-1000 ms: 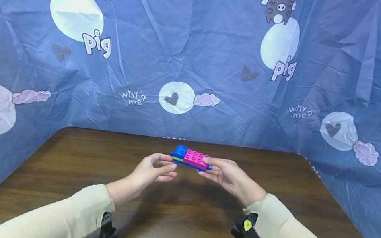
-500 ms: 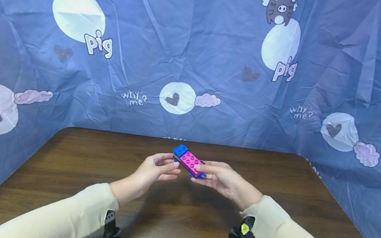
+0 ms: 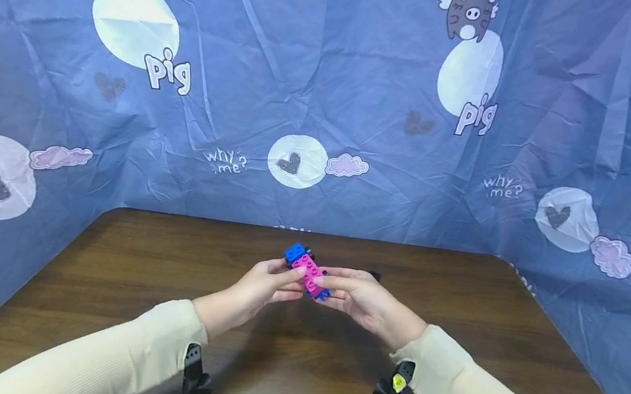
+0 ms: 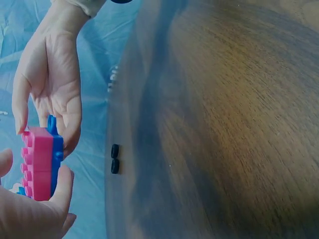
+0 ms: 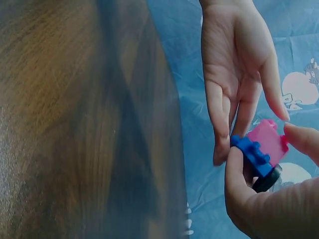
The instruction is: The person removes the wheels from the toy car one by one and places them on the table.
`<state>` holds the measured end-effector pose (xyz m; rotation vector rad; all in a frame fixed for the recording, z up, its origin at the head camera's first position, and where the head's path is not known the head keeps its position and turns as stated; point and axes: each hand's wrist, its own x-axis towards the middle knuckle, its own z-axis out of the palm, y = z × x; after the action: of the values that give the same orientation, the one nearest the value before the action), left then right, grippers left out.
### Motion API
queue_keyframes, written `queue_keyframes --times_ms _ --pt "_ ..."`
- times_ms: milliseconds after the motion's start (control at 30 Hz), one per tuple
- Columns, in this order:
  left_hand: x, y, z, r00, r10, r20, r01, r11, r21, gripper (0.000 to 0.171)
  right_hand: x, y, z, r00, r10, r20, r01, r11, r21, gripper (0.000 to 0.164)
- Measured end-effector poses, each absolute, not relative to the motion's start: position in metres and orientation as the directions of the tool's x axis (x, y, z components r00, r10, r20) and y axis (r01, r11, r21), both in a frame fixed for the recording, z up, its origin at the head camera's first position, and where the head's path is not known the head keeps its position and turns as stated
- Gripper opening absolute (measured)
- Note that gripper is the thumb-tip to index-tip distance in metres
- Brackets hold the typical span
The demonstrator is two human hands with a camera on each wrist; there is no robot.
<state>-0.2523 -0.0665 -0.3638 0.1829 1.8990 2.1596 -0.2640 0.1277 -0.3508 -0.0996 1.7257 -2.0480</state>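
A small building-block vehicle (image 3: 308,265) is held between both hands above the table. It has a pink studded brick (image 4: 41,159) and a blue block (image 3: 295,252) on a blue base (image 5: 253,154) with a hooked end. My left hand (image 3: 257,288) grips its left side, thumb on the pink brick and fingers beneath. From the right, my right hand (image 3: 364,303) pinches the hooked end, its thumb also on the pink studs. Close against the vehicle shows a dark round piece (image 5: 267,180). The undersides of the fingers are partly hidden by the blocks.
Two black wheels (image 4: 115,158) lie side by side near the far edge of the brown wooden table (image 3: 158,282). A blue printed cloth (image 3: 306,88) hangs behind and at both sides. A camera strap (image 3: 196,372) hangs at the left cuff.
The vehicle has turned so its hooked end points down toward the person. The hands have come closer together, the left thumb now on the pink brick. Dark pieces now show behind the hands.
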Motion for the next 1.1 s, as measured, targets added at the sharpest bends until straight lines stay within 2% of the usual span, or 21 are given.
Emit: queue_keyframes --times_ms 333,533,667,833,1000,1100 --pt "-0.255 -0.072 -0.363 -0.966 0.228 -0.125 -0.148 -0.089 0.985 0.048 -0.255 0.120 -0.349 -0.884 -0.425 -0.194 0.262 -0.105 -0.959 0.051" --pt "-0.253 -0.077 -0.362 -0.961 0.225 -0.162 -0.174 -0.033 0.984 0.056 -0.247 0.117 -0.349 -0.848 -0.497 -0.185 0.277 -0.116 -0.954 0.048" --pt "-0.252 -0.080 -0.360 -0.959 0.231 -0.165 -0.166 0.015 0.986 0.053 -0.245 0.115 -0.350 -0.825 -0.541 -0.164 0.263 -0.111 -0.958 0.046" --pt "-0.250 -0.085 -0.363 -0.955 0.270 -0.122 -0.099 0.097 0.990 0.043 -0.248 0.117 -0.354 -0.799 -0.586 -0.133 0.240 -0.109 -0.965 0.041" --pt "-0.246 -0.087 -0.364 -0.943 0.331 -0.033 0.029 0.181 0.983 0.041 -0.254 0.123 -0.356 -0.788 -0.602 -0.129 0.225 -0.086 -0.971 0.024" --pt "-0.243 -0.088 -0.363 -0.935 0.353 0.027 0.118 0.237 0.964 0.040 -0.254 0.124 -0.355 -0.784 -0.607 -0.132 0.211 -0.060 -0.976 0.019"
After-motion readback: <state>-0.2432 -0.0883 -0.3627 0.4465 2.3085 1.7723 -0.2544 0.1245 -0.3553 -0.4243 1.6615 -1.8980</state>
